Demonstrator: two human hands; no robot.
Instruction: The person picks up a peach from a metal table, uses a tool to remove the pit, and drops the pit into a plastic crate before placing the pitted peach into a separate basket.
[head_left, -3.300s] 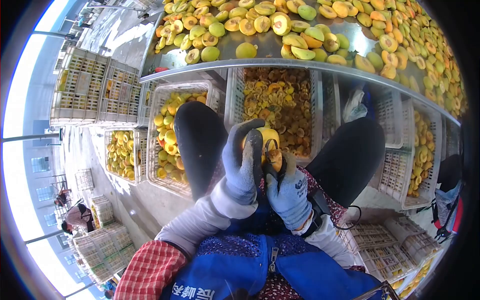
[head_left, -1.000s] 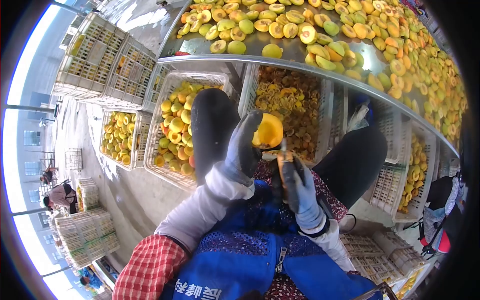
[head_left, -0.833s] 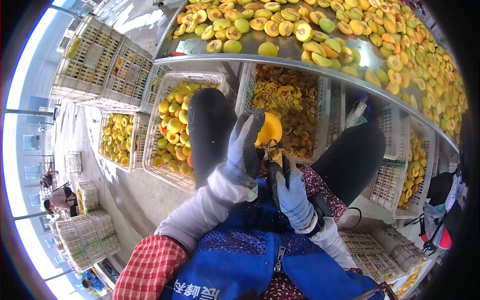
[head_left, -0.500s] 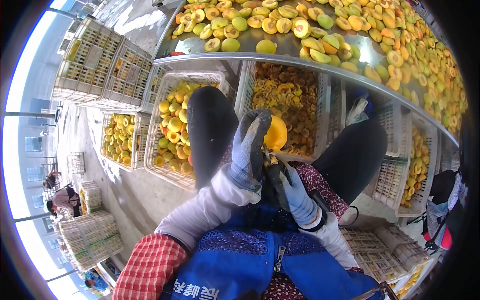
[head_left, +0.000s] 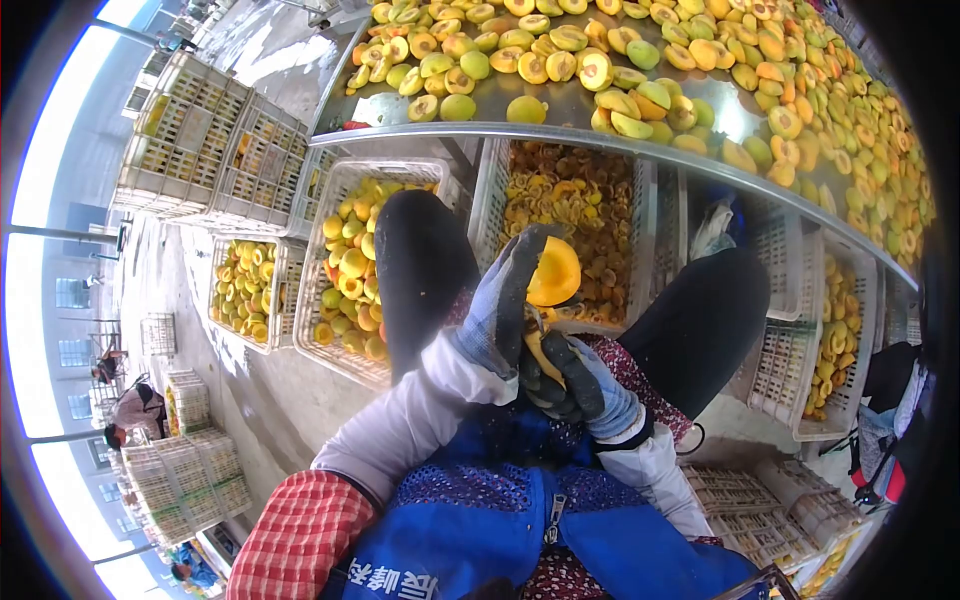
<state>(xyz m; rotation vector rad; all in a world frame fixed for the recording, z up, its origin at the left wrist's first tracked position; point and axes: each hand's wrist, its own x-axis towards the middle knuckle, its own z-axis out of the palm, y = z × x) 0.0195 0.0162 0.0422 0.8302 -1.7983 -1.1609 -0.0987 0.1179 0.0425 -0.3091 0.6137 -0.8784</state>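
My left hand, in a blue-grey glove with dark palm and fingers, is closed on a peach half. The fruit's smooth orange-yellow side shows. Just below it, my right hand, gloved the same way, is wrapped round a small tool with a tan handle. The tool's upper end meets the underside of the peach half, and its working tip is hard to make out. Both hands are between my knees, above a crate of brown and yellow fruit scraps.
A metal table covered in halved peaches spans the far side. Crates of peaches stand left and right. Stacked crates rise at far left. Another person bends near more crates in the distance.
My right hand has turned, so more of the tan handle shows. The peach half has shifted slightly in my left hand. The whole view has tilted a little.
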